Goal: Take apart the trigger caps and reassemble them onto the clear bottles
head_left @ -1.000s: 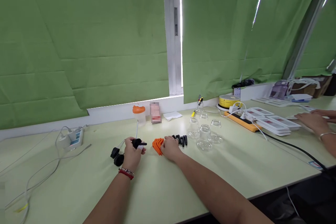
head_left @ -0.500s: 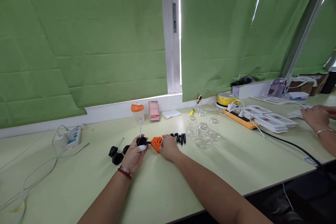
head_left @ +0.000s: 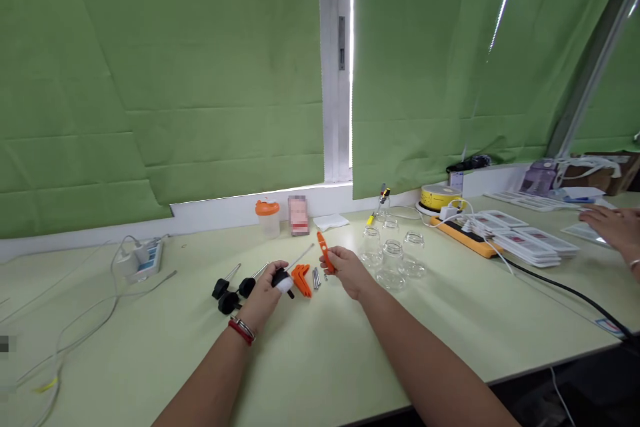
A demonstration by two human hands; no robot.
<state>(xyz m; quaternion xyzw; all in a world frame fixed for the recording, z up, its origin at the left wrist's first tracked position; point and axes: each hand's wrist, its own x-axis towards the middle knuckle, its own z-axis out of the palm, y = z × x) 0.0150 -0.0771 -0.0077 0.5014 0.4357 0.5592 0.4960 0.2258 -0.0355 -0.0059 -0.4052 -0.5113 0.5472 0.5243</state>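
The left forearm (head_left: 213, 363) slants in from the near left toward the orange pieces (head_left: 301, 278), the left wrist (head_left: 244, 325) roughly in line with it. Just left of those pieces, the left hand (head_left: 265, 293) is back-up, fingers curled in a grip. To their right, the right hand (head_left: 353, 273) pinches with thumb and fingers; the right forearm (head_left: 420, 350) stretches in from their near right.

blk cap (head_left: 281, 275) partly hidden by L hand (head_left: 266, 295), orange pc (head_left: 321, 246) w/ near end hidden in R hand (head_left: 349, 273), far pink pack (head_left: 299, 215) pixelated, co-worker's hand (head_left: 613, 229) cut by R edge, forearms (head_left: 213, 370) cut at near edge
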